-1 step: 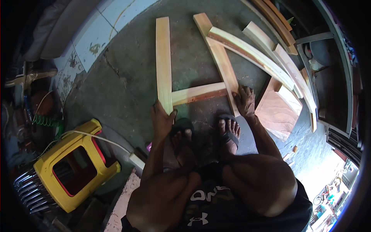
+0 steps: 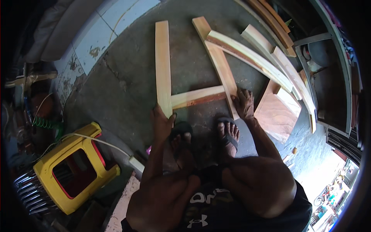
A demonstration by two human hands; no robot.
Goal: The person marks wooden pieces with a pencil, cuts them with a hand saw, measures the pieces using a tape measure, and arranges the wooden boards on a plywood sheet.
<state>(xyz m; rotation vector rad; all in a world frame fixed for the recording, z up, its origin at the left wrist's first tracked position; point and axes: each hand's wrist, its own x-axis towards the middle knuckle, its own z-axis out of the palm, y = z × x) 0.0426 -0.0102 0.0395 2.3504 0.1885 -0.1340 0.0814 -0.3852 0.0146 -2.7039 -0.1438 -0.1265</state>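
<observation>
Where the lower edge of the frame lies closest to the camera, dark shorts [image 2: 251, 216] carry pale lettering [image 2: 208, 198] and a small pale emblem [image 2: 197, 221], while no label shows on the wood. Above them, at lower centre, is a sandalled foot [image 2: 228, 139] on either side. At centre left, the left hand [image 2: 162, 123] is wrapped around the near end of the left board [image 2: 162, 65], thumb along its inner edge. The right hand [image 2: 244, 104] rests on the outer edge of the right board [image 2: 224, 71], by its near end; in the shadow I cannot tell whether its fingers clasp or only press. Both boards lie on the floor at centre, with a crosspiece [image 2: 199, 96] between them, its ends meeting their inner edges. The wood looks stiff, fairly light, dry rather than slippery and hardly fragile; the squared edges should give a sure hold, best near mid-length for balance. Toward the right, a long rail [image 2: 251, 58] meets the right board, and a plywood panel [image 2: 276, 114] sits below the rail. Farthest off, darker planks [image 2: 272, 25] lie at upper right and white tiles [image 2: 92, 38] at upper left.
</observation>
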